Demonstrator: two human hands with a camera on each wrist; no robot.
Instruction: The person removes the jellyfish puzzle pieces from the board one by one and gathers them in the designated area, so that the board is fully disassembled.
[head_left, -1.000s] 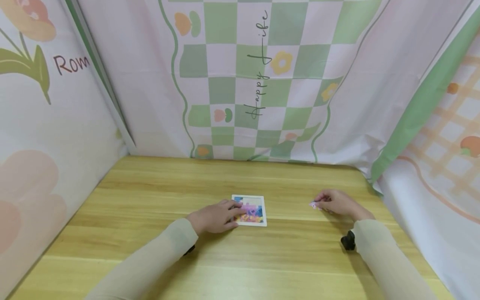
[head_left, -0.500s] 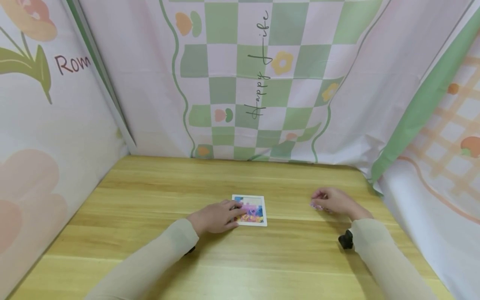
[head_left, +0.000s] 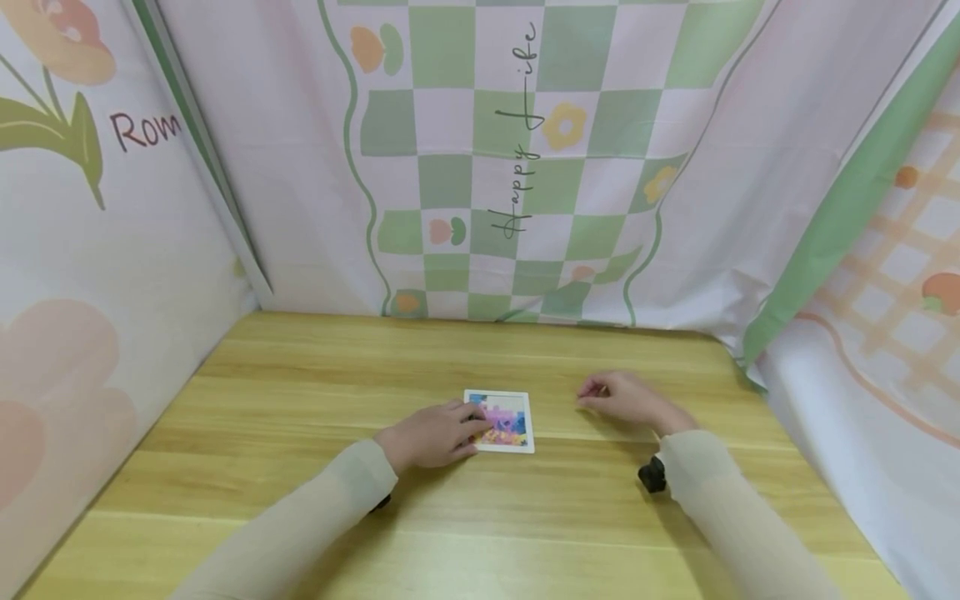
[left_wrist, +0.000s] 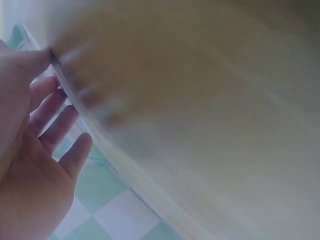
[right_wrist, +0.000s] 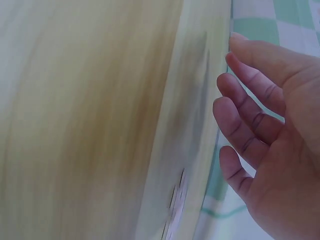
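White-framed puzzle (head_left: 507, 427) lies partly under the left hand's (head_left: 432, 435) parted fingers; whether the right hand (head_left: 624, 398) pinches anything is unclear.

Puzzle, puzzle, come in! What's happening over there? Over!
Left hand resting on puzzle. Right hand off to puzzle's right, can't tell if pinching anything. Puzzle unfinished, far side partly bare. Left hand blocking part of the picture.

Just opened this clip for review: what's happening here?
A person is working on a jigsaw puzzle on a wooden table. Their left hand rests on its white frame; a pale, unfilled-looking area shows at the top. The right hand hovers to the right; whether it pinches a piece isn't clear. What look like loose pink pieces lie near it.
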